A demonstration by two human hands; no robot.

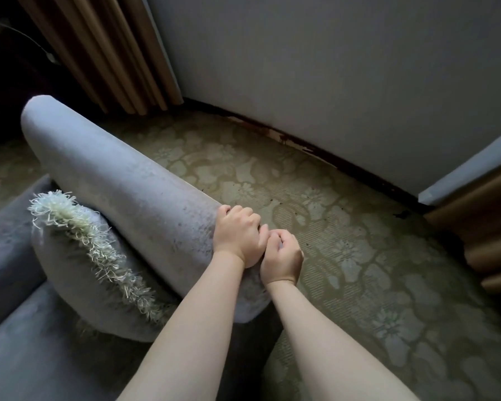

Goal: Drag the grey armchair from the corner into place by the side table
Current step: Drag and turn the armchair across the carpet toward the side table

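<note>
The grey armchair (pixel 122 183) fills the left of the head view, its padded backrest running from upper left toward the centre. My left hand (pixel 237 235) grips the top of that rest near its right end, fingers curled over the far edge. Right beside it, my right hand (pixel 282 259) grips the same end, fingers curled round its outer side. The two hands touch each other. No side table is in view.
A grey cushion with a pale shaggy fringe (pixel 99 250) leans on the seat against the backrest. Patterned green carpet (pixel 344 227) spreads to the right. A white wall (pixel 330 82) with a dark skirting stands behind, and brown curtains (pixel 113 53) hang at top left and at right (pixel 492 227).
</note>
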